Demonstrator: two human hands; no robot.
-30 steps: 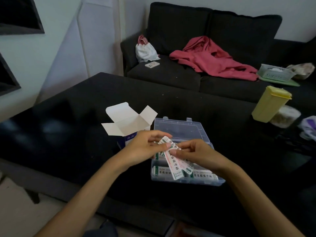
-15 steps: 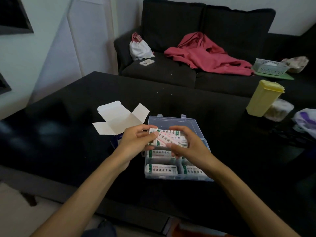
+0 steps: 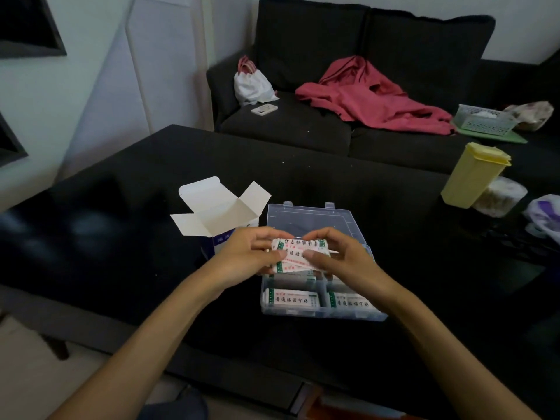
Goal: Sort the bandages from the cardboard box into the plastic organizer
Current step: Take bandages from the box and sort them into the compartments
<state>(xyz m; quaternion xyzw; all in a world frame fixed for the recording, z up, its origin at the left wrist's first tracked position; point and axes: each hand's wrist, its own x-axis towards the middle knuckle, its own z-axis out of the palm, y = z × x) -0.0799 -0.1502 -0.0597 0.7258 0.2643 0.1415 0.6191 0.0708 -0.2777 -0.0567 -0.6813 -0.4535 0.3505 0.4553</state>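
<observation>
Both hands over the organizer [image 3: 315, 219], together holding a small stack of bandages [image 3: 298, 257] just above its far compartments. Left hand [image 3: 242, 256] curled round the stack's left end, thumb on top, fingers tucked behind. Right hand [image 3: 339, 259] curled round the right end, thumb pressed on the wrappers, fingertips over the far edge. Stack roughly level, white wrappers with green bands and dark print, a few pinkish ones among them, slightly fanned. Clear plastic organizer open on the black table [image 3: 121, 237], lid laid flat at the far side, two hinge tabs showing. More wrapped bandages lying flat in both near compartments, print facing up; contents of the far compartments mostly hidden by the hands. Cardboard box [image 3: 218, 213] standing just left of the organizer, touching or nearly touching it, white flaps spread wide, blue side partly hidden behind the left hand; inside not visible. At the table's far right, a yellow container [image 3: 472, 177] with a round clear tub [image 3: 500, 197] beside it, and a plastic bag [image 3: 545, 213] at the edge. Beyond the table, a dark sofa [image 3: 303, 128] carrying a white bag [image 3: 251, 84], a phone [image 3: 264, 109], a red garment [image 3: 372, 101] and a pale green basket [image 3: 485, 121].
</observation>
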